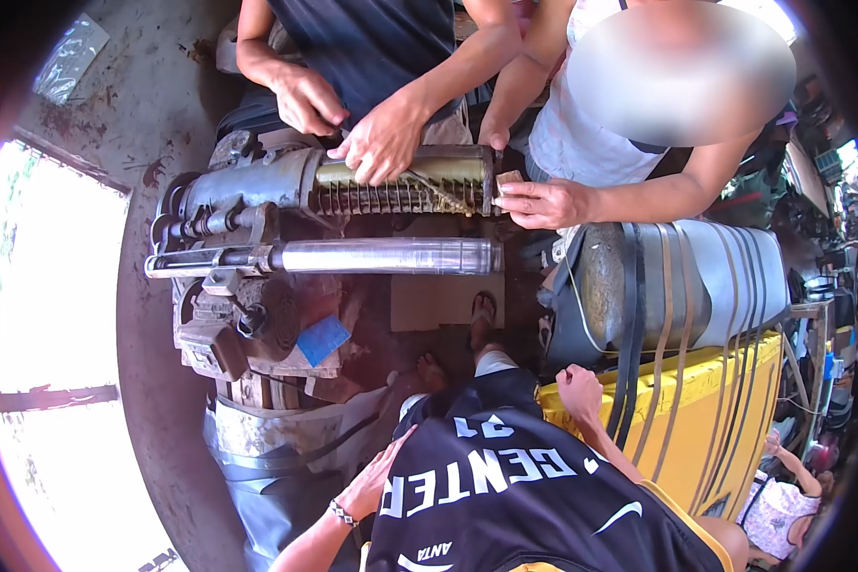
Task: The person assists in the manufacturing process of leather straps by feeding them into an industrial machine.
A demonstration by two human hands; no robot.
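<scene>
My left hand [374, 480], with a beaded bracelet at the wrist, lies flat against the side of my black jersey [505, 458], fingers stretched out. Curled into a loose fist, my right hand [579, 391] rests at the near edge of a yellow case [705, 400], with nothing visible in it. Beyond both hands is a greasy metal machine [243, 191] with a ribbed roller section [381, 197] and a shiny metal cylinder [381, 256]. Neither of my hands touches the machine.
Across the machine, a co-worker in a dark shirt [377, 48] has both hands at the ribbed section. Another co-worker [582, 124] holds a small brown piece [509, 178] at its end. Black straps cross a large roll [715, 286] on the right. Another person [777, 510] is lower right.
</scene>
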